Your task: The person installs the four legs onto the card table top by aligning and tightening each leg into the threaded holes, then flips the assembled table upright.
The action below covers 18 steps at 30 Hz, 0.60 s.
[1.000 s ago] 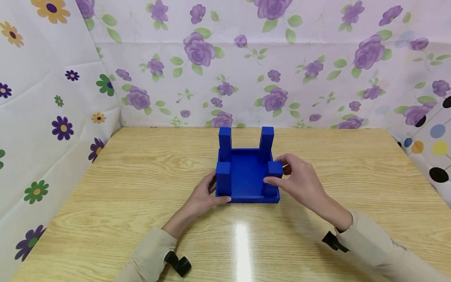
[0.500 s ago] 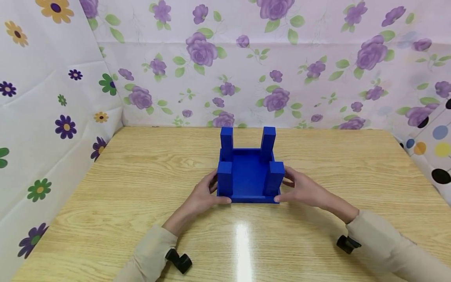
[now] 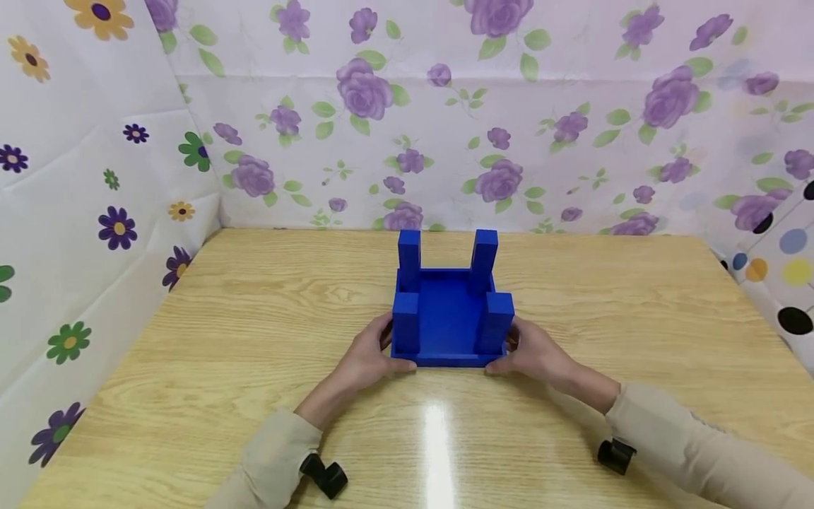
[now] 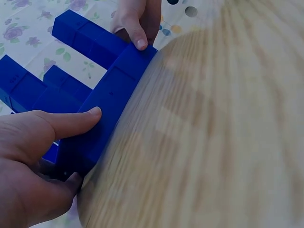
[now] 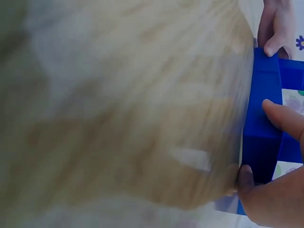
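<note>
A blue upturned small table (image 3: 448, 318) lies in the middle of the tabletop in the head view, its square, low-rimmed top flat and a leg standing up at each corner. My left hand (image 3: 367, 357) grips its front left corner, thumb along the front rim. At the front right corner my right hand (image 3: 537, 357) holds it the same way. In the left wrist view the thumb presses on the front rim (image 4: 121, 78) while fingers reach round the side. The right wrist view shows the right thumb on that same rim (image 5: 266, 90). Some fingers of both hands are hidden behind the sides.
The wood-grain table (image 3: 286, 297) extends around the blue piece. Behind it hangs a white cloth with purple flowers (image 3: 362, 88); other patterned cloths stand at the left and right. A black wrist mount (image 3: 324, 475) is below the left sleeve, another (image 3: 615, 456) below the right.
My right hand has gone from the front right leg down to the front right corner, its thumb now on the front rim. The left hand and the blue upturned table have stayed put.
</note>
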Each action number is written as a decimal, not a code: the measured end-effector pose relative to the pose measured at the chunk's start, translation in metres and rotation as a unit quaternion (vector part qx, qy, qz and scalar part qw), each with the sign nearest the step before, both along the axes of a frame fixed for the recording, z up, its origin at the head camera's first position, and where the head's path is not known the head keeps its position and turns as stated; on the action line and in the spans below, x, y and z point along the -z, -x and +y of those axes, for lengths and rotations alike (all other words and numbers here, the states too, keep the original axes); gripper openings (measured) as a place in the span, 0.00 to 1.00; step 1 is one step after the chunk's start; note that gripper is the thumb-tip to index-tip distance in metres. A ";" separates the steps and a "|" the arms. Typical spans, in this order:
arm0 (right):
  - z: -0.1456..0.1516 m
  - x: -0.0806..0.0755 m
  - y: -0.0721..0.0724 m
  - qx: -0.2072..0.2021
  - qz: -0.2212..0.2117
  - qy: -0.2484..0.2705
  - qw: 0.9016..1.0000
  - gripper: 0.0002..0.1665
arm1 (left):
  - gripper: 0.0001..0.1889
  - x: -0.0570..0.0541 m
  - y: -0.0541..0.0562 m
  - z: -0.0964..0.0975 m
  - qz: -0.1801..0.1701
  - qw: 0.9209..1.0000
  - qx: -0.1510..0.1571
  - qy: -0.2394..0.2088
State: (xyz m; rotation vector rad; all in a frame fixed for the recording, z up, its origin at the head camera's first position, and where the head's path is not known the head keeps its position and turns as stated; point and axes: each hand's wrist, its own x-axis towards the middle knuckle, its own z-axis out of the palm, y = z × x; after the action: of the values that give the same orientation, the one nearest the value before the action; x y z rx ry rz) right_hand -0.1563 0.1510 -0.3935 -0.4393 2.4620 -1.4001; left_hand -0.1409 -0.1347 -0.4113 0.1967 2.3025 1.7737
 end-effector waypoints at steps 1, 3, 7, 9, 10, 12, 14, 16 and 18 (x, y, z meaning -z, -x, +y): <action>-0.001 0.000 -0.001 0.005 -0.005 0.006 1.000 0.48 | 0.50 -0.001 0.000 0.000 -0.004 1.000 -0.001 -0.004; -0.001 -0.001 -0.001 0.012 -0.010 0.010 1.000 0.47 | 0.50 -0.002 -0.001 0.000 -0.011 1.000 -0.003 -0.010; -0.001 -0.003 -0.004 0.017 -0.030 0.030 0.999 0.47 | 0.50 -0.006 -0.001 0.000 -0.007 0.999 0.005 -0.031; 0.002 -0.004 -0.005 0.021 -0.053 0.048 0.997 0.49 | 0.50 -0.009 0.000 0.000 0.001 0.999 0.012 -0.039; 0.002 -0.006 -0.005 0.024 -0.066 0.057 0.996 0.51 | 0.50 -0.011 0.000 0.001 0.002 0.999 0.015 -0.042; 0.005 -0.011 -0.007 0.029 -0.092 0.079 0.992 0.54 | 0.49 -0.014 0.000 0.002 0.002 0.999 0.019 -0.047; 0.006 -0.018 -0.009 0.033 -0.111 0.096 0.989 0.56 | 0.49 -0.018 -0.001 0.003 -0.006 0.999 0.019 -0.047; 0.008 -0.027 -0.011 0.038 -0.117 0.111 0.986 0.57 | 0.48 -0.021 -0.003 0.004 -0.015 0.999 0.020 -0.046; 0.009 -0.036 -0.013 0.041 -0.114 0.126 0.985 0.57 | 0.46 -0.026 -0.007 0.002 -0.022 0.998 0.019 -0.052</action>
State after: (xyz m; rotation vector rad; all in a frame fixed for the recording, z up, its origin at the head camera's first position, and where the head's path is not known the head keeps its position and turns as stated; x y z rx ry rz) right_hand -0.1428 0.1601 -0.3574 -0.2144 2.1527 -1.7016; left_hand -0.1343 -0.1327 -0.3858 0.2166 2.1646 1.8615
